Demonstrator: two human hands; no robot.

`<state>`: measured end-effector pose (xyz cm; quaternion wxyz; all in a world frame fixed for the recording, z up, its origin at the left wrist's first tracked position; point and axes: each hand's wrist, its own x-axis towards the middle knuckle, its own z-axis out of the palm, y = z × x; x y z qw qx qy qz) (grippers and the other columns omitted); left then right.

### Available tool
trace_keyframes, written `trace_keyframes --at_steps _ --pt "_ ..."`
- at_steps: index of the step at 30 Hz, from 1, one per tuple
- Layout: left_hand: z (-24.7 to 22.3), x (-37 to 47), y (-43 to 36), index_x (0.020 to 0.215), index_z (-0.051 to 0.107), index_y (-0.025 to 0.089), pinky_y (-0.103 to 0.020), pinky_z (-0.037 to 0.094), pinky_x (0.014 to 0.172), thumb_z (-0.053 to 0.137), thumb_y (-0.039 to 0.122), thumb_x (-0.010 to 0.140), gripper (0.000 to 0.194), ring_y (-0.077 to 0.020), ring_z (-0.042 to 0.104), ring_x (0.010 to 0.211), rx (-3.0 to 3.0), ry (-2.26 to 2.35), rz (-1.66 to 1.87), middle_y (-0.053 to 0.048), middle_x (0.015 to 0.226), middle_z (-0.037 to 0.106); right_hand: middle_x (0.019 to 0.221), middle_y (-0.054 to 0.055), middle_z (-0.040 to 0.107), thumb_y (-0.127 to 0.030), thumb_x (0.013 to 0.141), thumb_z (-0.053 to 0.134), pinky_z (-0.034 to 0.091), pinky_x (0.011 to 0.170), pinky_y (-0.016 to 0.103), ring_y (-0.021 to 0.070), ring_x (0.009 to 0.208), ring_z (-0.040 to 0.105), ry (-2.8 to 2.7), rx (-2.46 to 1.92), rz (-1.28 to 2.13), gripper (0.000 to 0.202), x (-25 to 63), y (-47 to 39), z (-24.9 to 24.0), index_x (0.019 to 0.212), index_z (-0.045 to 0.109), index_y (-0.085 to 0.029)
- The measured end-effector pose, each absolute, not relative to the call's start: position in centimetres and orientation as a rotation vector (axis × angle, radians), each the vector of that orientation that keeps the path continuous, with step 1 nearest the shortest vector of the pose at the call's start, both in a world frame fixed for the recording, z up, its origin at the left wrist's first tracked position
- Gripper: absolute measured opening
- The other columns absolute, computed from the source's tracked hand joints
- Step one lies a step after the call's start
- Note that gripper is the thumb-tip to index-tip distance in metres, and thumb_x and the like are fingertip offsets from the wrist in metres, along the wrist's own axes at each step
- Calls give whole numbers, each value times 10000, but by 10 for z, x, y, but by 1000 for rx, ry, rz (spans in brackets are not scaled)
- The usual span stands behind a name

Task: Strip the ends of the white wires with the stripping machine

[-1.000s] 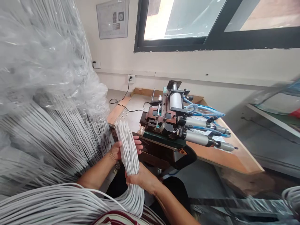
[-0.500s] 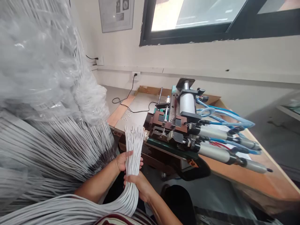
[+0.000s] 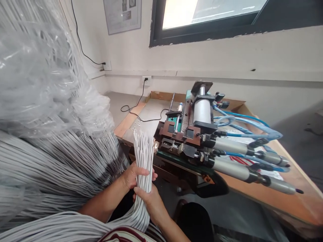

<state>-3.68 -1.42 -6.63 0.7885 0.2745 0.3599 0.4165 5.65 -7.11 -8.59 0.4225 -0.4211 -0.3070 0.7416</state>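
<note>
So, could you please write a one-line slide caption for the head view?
Left fingers and right fingers grip a bundle of grey wires near a machine on a bench.

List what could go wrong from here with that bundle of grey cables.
The tips of the bundle stand at uneven heights above the left hand, so single strands might slip out of line. The machine sits close beside those tips; a stray one could snag on it. Below the right hand the cables bend away to the left, so a tug on that length might pull the bundle askew.
</note>
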Motion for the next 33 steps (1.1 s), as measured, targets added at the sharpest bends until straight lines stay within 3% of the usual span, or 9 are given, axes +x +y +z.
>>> trace_keyframes --at_steps 4,7,9,11,13,17,25,28,33 --pt "-49 -24 -22 717 683 78 -297 467 545 671 87 474 243 -198 623 566 641 853 917 -86 614 690 639 32 610 -453 594 683 460 518 317 180 522 566 -817 -989 1814 469 66 -70 -91 921 552 -144" --pt "-35 -16 -24 738 676 109 -281 465 536 665 57 466 277 -176 605 556 724 872 1025 -49 630 684 985 93 607 -410 619 679 467 742 378 245 842 591 -964 -913 1576 608 76 -64 -89 1134 459 -173" --pt "-30 -11 -24 748 670 116 -278 465 538 660 50 471 284 -173 598 562 777 878 1087 -43 635 679 1178 106 520 -362 655 659 381 901 389 262 1070 487 -1084 -887 1408 688 85 -60 -83 1249 359 -190" --pt "-27 -7 -24 761 670 113 -284 464 539 650 56 483 284 -174 593 554 798 889 1104 -45 627 674 1246 105 465 -335 714 606 327 952 385 254 1144 420 -1174 -893 1293 660 95 -56 -75 1292 314 -202" --pt "-25 -3 -24 773 672 112 -283 459 549 638 54 485 296 -172 587 555 812 907 1124 -44 629 669 1180 93 499 -320 771 546 355 916 360 239 1083 459 -1221 -934 1175 480 105 -51 -65 1223 424 -217" --pt "-20 6 -22 724 664 114 -272 439 584 646 58 493 238 -166 564 599 905 941 1143 -34 650 651 855 51 566 -282 789 546 422 712 288 189 787 536 -1266 -1029 977 172 123 -43 -49 920 640 -221" --pt "-12 14 -16 633 649 128 -267 423 541 676 111 501 137 -153 531 542 996 1005 1156 -11 567 614 620 23 540 -366 762 567 405 551 269 158 598 489 -1059 -995 1191 222 132 -28 -34 760 702 -189" --pt "-12 13 -16 705 672 139 -278 448 561 656 78 498 216 -165 561 564 1000 987 1134 -11 603 643 576 0 518 -396 724 599 369 469 243 120 512 430 -963 -968 1313 252 132 -18 -27 779 696 -170" --pt "-7 13 -15 777 681 148 -282 465 602 637 52 499 298 -172 585 614 960 945 1162 -15 666 670 494 -22 487 -384 686 644 327 419 222 93 448 387 -895 -960 1361 232 129 -10 -20 646 666 -156"
